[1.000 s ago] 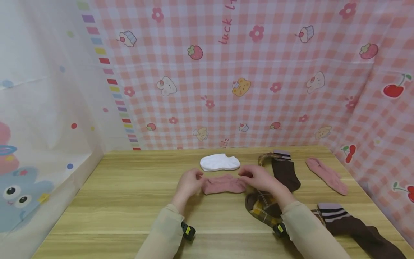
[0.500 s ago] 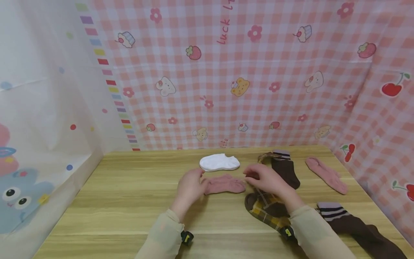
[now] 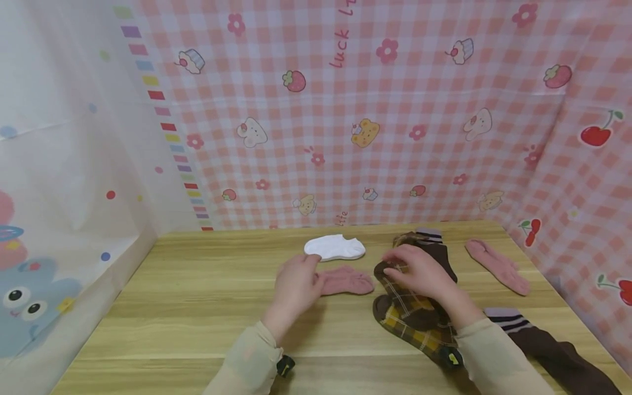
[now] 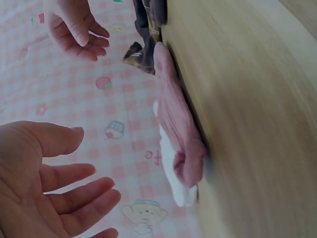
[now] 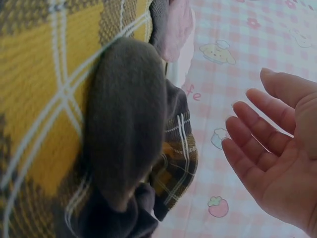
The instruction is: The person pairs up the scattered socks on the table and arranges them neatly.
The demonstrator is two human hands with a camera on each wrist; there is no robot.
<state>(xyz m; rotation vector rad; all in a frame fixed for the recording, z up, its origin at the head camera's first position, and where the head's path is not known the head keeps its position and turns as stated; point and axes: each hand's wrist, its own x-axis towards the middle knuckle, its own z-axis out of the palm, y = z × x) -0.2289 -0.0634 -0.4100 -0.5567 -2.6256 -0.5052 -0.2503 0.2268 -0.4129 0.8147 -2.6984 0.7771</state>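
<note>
My left hand (image 3: 298, 285) hovers by the left end of a short pink sock (image 3: 348, 281) that lies flat on the table. Its fingers are spread and hold nothing in the left wrist view, apart from the pink sock (image 4: 177, 106). Just behind that sock lies a white low-cut sock (image 3: 334, 247). My right hand (image 3: 419, 270) is above plaid socks (image 3: 412, 329) in yellow and brown with dark toes. In the right wrist view its loosely bent fingers (image 5: 247, 163) hold nothing, beside the plaid knit.
A dark brown sock with a striped cuff (image 3: 436, 258) lies behind the right hand, partly covered. Another striped-cuff brown sock (image 3: 548, 351) lies at the front right. A second pink sock (image 3: 497, 267) rests near the table's right edge. A patterned curtain (image 3: 316, 120) closes the back.
My right hand has left the pink sock's right end and moved right over the plaid socks. My left hand has shifted slightly right. The pink and white socks stay in place.
</note>
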